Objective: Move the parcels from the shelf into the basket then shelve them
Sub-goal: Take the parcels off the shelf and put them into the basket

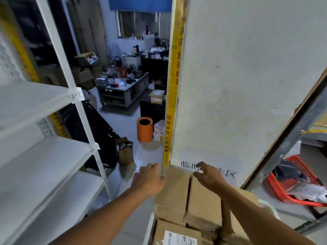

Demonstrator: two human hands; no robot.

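- My left hand reaches forward at the left edge of the stacked parcels; fingers loosely bent, fingertips at the top left corner of the left-hand box. Whether they grip the corner or only touch it, I cannot tell.
- My right hand hovers above the far end of the right-hand box; fingers spread and curled downward, holding nothing.
- The two brown cardboard boxes lie side by side on top of the stack, a narrow dark gap between them. More parcels lie beneath, one with a white printed label facing up.
- The stack sits in a pale container; only its white rim shows at left and right.
- White metal shelf to my left, its boards bare, small paper tags on the upright.
- White wall panel straight ahead, yellow printed tape running down its edge, a paper sign with black characters behind my right hand.
- Red plastic basket low on the right, holding a dark bag and crumpled wrappers.
- Orange bin on the floor beyond, cluttered room behind it.
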